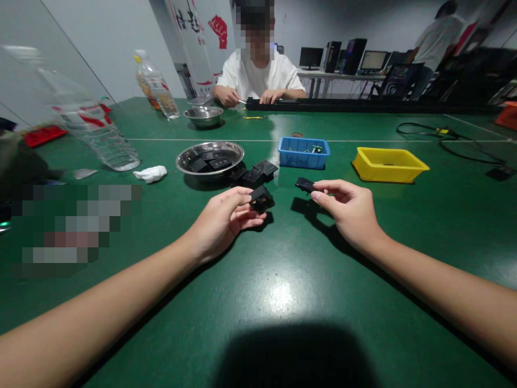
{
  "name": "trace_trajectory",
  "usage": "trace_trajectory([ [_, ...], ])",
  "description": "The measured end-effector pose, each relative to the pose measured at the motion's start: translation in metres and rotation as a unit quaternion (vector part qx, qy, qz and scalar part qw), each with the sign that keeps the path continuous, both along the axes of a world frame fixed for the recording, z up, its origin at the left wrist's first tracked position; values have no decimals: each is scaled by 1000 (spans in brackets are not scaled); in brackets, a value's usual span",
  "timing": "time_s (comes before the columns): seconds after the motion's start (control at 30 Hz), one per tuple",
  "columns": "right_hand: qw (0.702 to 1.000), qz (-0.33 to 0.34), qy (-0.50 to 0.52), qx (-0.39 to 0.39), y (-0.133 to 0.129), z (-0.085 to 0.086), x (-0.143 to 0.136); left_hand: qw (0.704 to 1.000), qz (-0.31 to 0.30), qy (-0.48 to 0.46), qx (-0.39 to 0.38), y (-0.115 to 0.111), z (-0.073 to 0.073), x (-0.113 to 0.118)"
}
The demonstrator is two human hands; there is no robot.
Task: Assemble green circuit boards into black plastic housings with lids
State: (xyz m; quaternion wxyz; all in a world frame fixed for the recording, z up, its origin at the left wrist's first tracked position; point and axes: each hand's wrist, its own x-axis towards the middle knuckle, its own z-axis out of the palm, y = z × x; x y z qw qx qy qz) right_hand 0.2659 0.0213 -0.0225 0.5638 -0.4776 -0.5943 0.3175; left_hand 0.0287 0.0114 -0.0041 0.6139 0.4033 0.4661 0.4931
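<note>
Between the thumb and fingers of my left hand (226,218) is a black plastic housing (262,199), its open side showing small copper-coloured parts. My right hand (349,207) pinches a thinner black plastic piece (306,185) by its right end. The two pieces are apart, both held a little above the green table (278,302). Just beyond my left hand lie several black plastic housings (258,173) in a loose group. More black pieces sit in a steel bowl (210,171) behind them.
A blue bin (304,159) with small green parts and a yellow bin (390,171) stand beyond my right hand. Plastic bottles (95,129) and a crumpled tissue (151,173) are at left. Across the table, a person (258,73) handles a long black bar (343,105). A cable (456,143) lies right.
</note>
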Motion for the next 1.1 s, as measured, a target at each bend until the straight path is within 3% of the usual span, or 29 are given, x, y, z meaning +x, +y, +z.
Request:
trace_trajectory([
  [0.17,1000,2,4,-1,0,0,1,987,53,-93,-119,6,7,-2],
  [0.6,1000,6,7,2,0,-2,1,989,52,-87,-107,3,8,0],
  [0.93,1000,9,-1,3,1,-2,1,1000,20,-23,-5,4,-5,-2],
  [1.03,1000,9,-7,7,2,-3,2,990,-6,99,100,2,-9,-5],
  [1.1,999,23,-21,7,2,-5,3,961,-44,210,177,-1,-9,-8],
])
